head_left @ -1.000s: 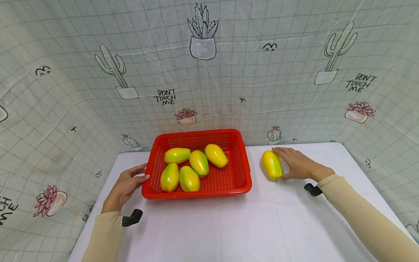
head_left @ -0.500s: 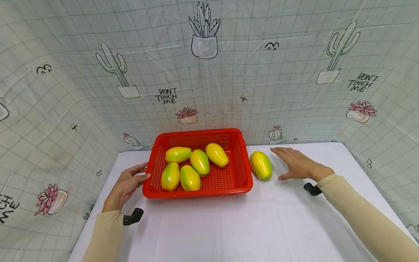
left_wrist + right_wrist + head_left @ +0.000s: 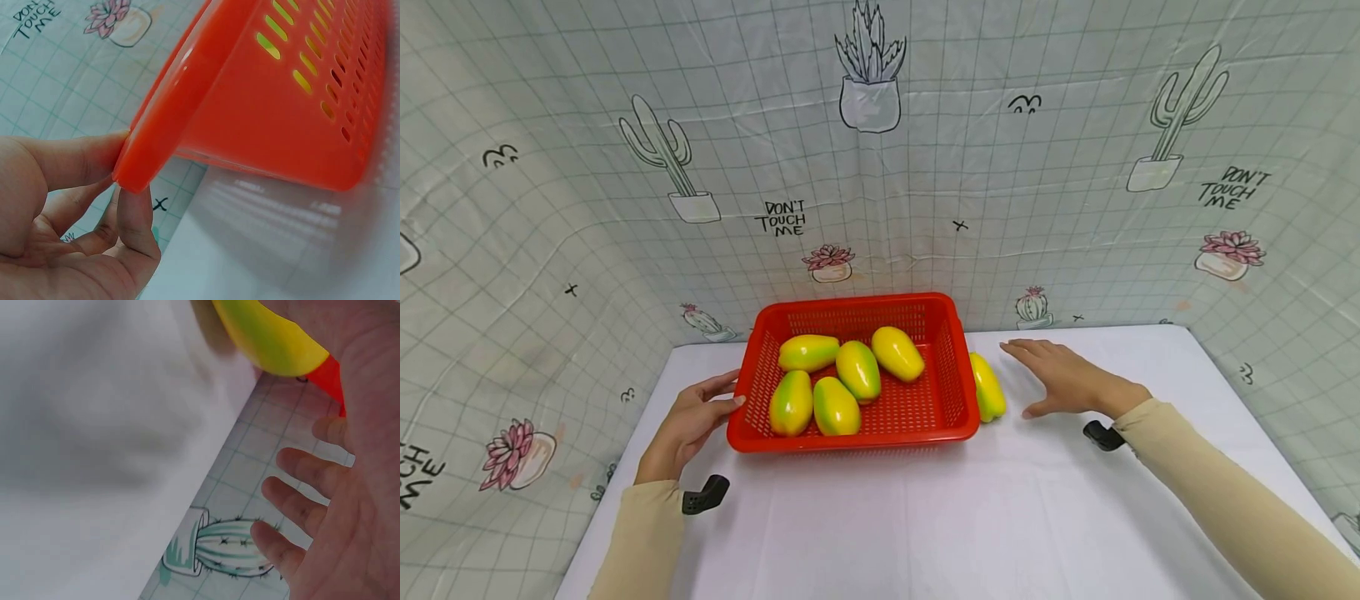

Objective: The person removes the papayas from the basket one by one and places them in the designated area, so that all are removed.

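Note:
A red plastic basket [image 3: 857, 445] with slotted walls sits at the back of the table, several glossy yellow-green papayas [image 3: 859, 372] lying inside it. My left hand [image 3: 685, 429] pinches the basket's left rim; in the left wrist view the thumb is on one side of the rim [image 3: 164, 119] and the fingertips on the other. One more papaya [image 3: 989, 392] lies outside, against the basket's right wall and partly hidden by its rim. To the right of that papaya is my right hand [image 3: 1071, 382], fingers spread and nothing in it; the right wrist view shows the papaya [image 3: 281, 347] beyond the thumb.
A white cloth covers the table [image 3: 895, 525]. Behind and at both sides hangs a grid-patterned curtain [image 3: 925, 167] with printed cacti, close behind the basket. Each wrist carries a small black camera mount [image 3: 706, 495].
The loose papaya has gone from my right fingers leftward across the table to the basket's right side. My right hand has shifted a little left. The left hand keeps its grip.

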`<state>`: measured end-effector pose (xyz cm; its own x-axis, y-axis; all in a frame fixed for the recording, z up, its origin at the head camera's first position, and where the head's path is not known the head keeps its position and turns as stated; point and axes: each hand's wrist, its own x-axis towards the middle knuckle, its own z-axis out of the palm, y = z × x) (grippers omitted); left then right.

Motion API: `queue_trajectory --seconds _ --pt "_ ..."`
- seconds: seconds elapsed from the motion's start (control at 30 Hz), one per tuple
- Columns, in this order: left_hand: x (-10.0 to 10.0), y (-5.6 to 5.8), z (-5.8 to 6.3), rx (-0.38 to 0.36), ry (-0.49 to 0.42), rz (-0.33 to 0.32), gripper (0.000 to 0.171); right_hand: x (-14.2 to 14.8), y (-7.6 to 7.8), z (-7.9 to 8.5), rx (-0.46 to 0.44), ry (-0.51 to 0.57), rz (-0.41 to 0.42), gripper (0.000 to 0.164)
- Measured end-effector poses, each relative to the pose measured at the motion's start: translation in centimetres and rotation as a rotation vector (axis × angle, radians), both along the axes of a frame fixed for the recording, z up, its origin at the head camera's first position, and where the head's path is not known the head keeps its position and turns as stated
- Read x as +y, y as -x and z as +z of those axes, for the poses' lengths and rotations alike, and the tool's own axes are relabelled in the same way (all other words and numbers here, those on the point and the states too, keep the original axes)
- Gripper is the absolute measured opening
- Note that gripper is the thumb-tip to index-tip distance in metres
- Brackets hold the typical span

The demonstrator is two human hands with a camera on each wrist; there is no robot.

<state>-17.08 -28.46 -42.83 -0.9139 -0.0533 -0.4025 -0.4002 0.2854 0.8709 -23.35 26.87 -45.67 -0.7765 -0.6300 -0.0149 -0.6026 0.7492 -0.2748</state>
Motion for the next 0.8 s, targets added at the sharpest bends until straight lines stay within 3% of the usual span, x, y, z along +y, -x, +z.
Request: queue_trajectory --seconds 0.3,0.57,0.8 --pt "0.1 0.1 -0.1 0.001 -0.002 0.006 0.066 -1.5 0.0 0.5 0.000 -0.014 0.019 0.105" --pt "0.0 0.2 -0.2 0.000 -0.007 0.014 0.067 -2.3 1.0 4.9 0.038 0.043 0.036 0.102" --pt "0.0 0.2 -0.2 0.002 -0.020 0.021 0.067 -5.6 1.9 7.5 0.083 0.021 0.097 0.099"
